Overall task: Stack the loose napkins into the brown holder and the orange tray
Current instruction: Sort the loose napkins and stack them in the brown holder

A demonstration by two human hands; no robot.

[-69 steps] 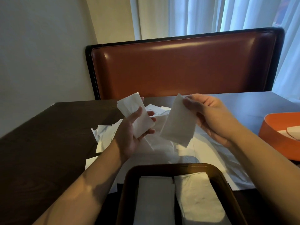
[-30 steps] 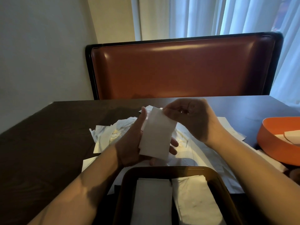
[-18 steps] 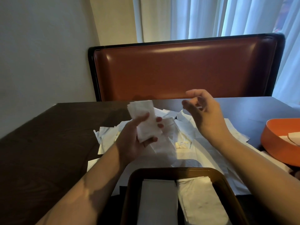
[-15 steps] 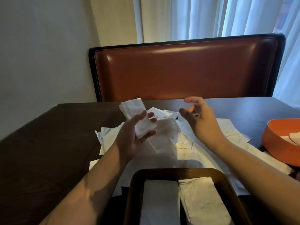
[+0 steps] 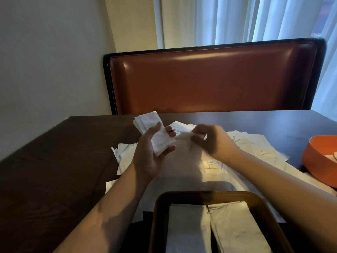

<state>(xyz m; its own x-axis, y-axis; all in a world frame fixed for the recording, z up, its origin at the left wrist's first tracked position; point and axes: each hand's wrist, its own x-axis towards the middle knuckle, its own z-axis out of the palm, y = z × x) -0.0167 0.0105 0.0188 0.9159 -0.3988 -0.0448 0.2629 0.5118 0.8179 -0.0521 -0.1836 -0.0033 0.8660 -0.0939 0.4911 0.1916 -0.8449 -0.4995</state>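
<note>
the left hand [image 5: 151,150] curls its thumb and fingers round a small stack of folded napkins [image 5: 155,133], held up off the dark table [image 5: 54,161] with its face showing, likely so each new one can be laid on top and squared before the batch goes down. the right hand [image 5: 211,141] is blurred; its fingertips seem to pinch the edge of one loose napkin [image 5: 182,136] just beside the stack, though how firm that grip is cannot be told. the rest of the loose napkins [image 5: 246,148] lie scattered across the table beyond both hands. the brown holder [image 5: 158,216] sits nearest the person, already carrying two side-by-side piles, within easy reach for dropping the gathered stack. the orange tray [image 5: 313,161] stands at the right edge, with a few napkins inside.
</note>
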